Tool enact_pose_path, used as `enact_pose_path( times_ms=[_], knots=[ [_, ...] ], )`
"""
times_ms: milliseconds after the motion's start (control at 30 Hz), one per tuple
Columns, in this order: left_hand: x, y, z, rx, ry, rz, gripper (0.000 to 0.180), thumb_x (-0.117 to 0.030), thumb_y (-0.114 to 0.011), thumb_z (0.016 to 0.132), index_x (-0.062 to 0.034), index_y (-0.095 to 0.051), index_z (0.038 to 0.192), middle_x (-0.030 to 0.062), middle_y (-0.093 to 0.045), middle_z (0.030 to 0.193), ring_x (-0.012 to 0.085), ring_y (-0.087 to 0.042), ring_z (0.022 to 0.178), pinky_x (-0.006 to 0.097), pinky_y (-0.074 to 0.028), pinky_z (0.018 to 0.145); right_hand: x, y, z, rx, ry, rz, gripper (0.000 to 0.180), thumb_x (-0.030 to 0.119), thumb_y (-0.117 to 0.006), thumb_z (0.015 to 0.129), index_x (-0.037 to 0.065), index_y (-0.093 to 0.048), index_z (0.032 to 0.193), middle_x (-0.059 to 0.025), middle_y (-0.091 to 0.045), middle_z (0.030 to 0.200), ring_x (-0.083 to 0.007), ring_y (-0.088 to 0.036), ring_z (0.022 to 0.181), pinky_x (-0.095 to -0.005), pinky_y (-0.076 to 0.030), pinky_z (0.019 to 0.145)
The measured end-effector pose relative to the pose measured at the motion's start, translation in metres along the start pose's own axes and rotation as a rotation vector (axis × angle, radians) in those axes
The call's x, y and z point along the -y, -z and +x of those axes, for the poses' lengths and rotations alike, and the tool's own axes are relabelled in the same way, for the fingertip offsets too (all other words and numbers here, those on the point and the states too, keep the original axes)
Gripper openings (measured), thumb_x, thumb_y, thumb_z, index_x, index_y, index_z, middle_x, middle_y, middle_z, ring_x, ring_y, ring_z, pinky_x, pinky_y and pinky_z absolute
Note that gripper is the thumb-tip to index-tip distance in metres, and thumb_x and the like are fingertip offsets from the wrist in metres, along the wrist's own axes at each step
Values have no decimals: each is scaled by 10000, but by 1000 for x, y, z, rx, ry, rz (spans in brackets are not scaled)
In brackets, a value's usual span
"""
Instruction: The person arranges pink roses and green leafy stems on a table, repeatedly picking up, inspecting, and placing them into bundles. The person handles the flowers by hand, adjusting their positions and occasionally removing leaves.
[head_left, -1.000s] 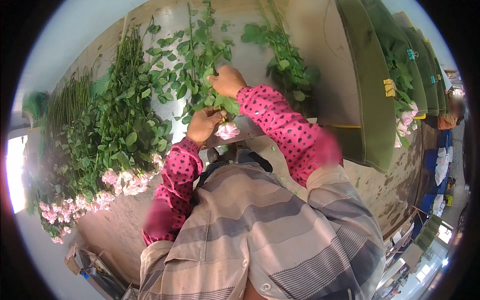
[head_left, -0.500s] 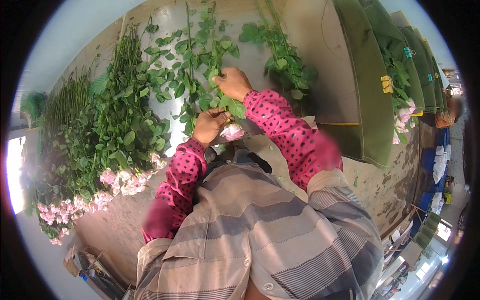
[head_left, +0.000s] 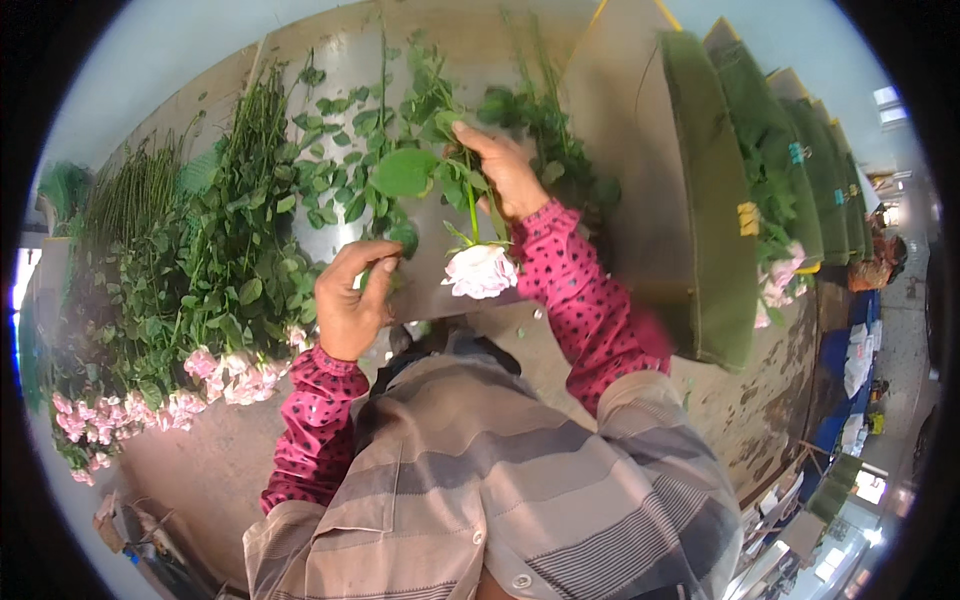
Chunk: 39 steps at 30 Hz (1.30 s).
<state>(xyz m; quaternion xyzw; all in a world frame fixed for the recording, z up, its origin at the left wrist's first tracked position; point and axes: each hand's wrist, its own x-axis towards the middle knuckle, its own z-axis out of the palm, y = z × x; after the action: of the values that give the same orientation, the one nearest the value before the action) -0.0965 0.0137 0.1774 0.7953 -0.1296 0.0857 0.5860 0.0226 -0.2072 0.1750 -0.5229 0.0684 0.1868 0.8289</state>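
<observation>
The right hand (head_left: pixel 512 177) grips a frilly pink rose (head_left: pixel 482 271) by its thin stem; the left hand (head_left: pixel 352 302) half curls, maybe holding something, I can't tell.

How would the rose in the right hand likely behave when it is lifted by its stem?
The rose is probably light but fragile, with its thin petals spread open. Its slim stem seems fairly stiff, as it looks straight near the petals.

tabletop (head_left: pixel 333 240): glossy metal | rose (head_left: pixel 482 272): smooth petals | sleeves (head_left: pixel 590 310): glossy cloth | shirt (head_left: pixel 450 430): matt cloth | flaps (head_left: pixel 708 230): matt cloth
</observation>
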Motion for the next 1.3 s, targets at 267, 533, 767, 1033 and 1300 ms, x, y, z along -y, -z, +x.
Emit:
enact_pose_path(
  times_ms=[267, 533, 767, 1033, 1300],
  knots=[
    [1, 2, -15, -220, 113, -125, 245, -46, -568, 918, 18, -592, 1153, 84, -646, 971, 170, -610, 883, 297, -491, 800, 13, -116, -3, 232, -53, 559, 246, 228, -575, 959, 30, -592, 1102, -59, -659, 1009, -171, -641, 833, -318, -544, 710],
    [-69, 64, -67, -823, -13, -329, 226, -63, -502, 963, 4, -576, 1166, 45, -578, 1087, 92, -529, 965, 235, -444, 820, -52, -217, -100, 480, -131, 575, 330, 311, -492, 994, 84, -543, 1226, -43, -622, 1186, -190, -584, 1070, -363, -471, 929],
    [-114, 121, -181, -1089, 19, -558, 363, -318, -520, 986, 9, -644, 1082, -2, -617, 822, 47, -527, 684, 190, -418, 613, -145, -245, -220, 613, -391, 458, 425, 362, -517, 973, 80, -503, 1290, -41, -568, 1267, -184, -532, 1144, -351, -428, 978],
    [-135, 181, -349, -1012, 114, -489, 413, -348, -474, 1004, 24, -646, 1057, 29, -603, 799, 74, -541, 723, 210, -434, 633, -210, -226, -326, 1137, -661, -308, 280, 82, -616, 917, -40, -571, 1165, -120, -664, 994, -166, -655, 883, -279, -555, 750],
    [-101, 123, -412, -859, 199, -159, 378, -302, -458, 1014, 32, -629, 1065, 37, -620, 818, 92, -543, 742, 244, -433, 663, -194, -276, -343, 883, -11, -360, 257, 226, -502, 989, -13, -572, 926, -59, -591, 747, -106, -581, 603, -204, -451, 485]
  ],
)
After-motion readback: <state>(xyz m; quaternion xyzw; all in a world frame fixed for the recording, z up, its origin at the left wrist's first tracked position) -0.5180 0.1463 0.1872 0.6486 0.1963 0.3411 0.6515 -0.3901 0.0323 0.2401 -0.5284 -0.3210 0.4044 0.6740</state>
